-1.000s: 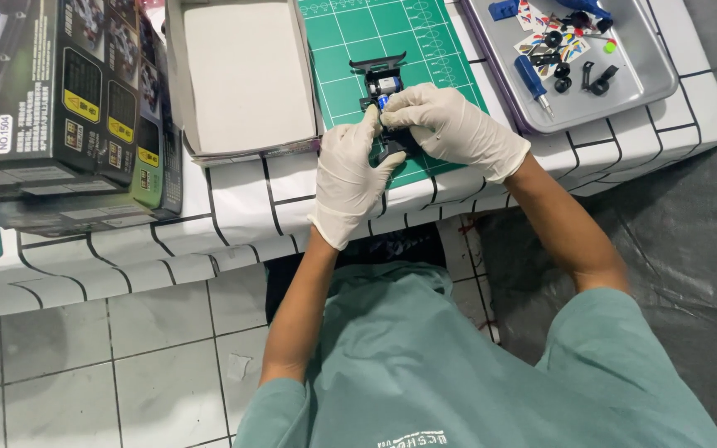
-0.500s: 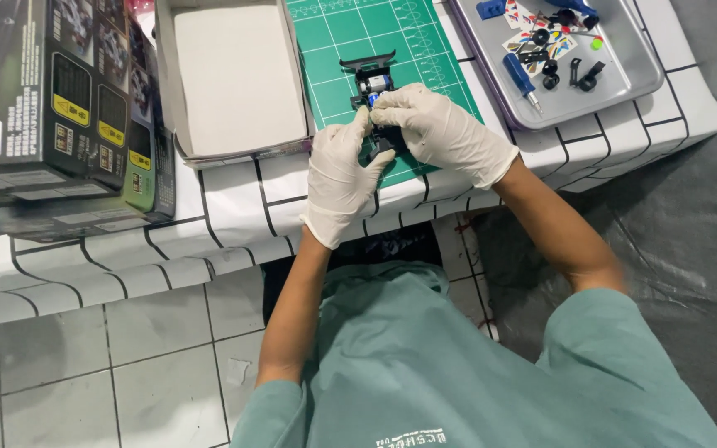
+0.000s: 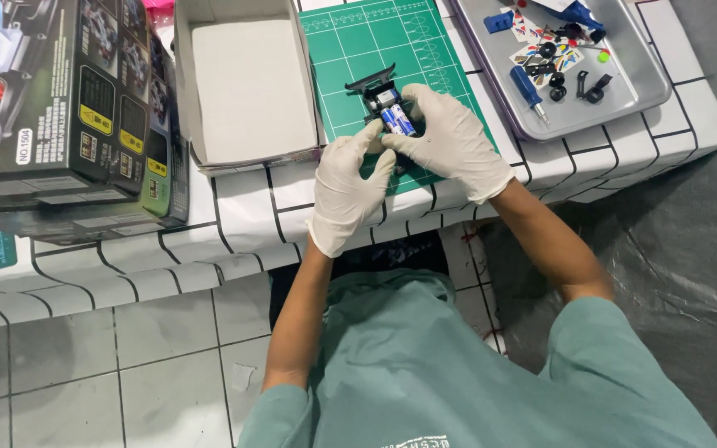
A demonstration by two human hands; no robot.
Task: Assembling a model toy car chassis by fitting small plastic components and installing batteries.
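A: The black toy car chassis (image 3: pixel 387 104), upper centre of the head view, was held on the green cutting mat (image 3: pixel 338 50).

B: It was pinched by left hand (image 3: pixel 346 187) and right hand (image 3: pixel 450 141); batteries (image 3: pixel 396 120) would best be pressed evenly.

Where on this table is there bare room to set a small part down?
Free: the far-left of the green mat, between the open box and the black chassis; the tray's left half; the box's floor. Crowded: the tray's far-right corner with small parts, and the mat's near edge under the left hand and right hand.
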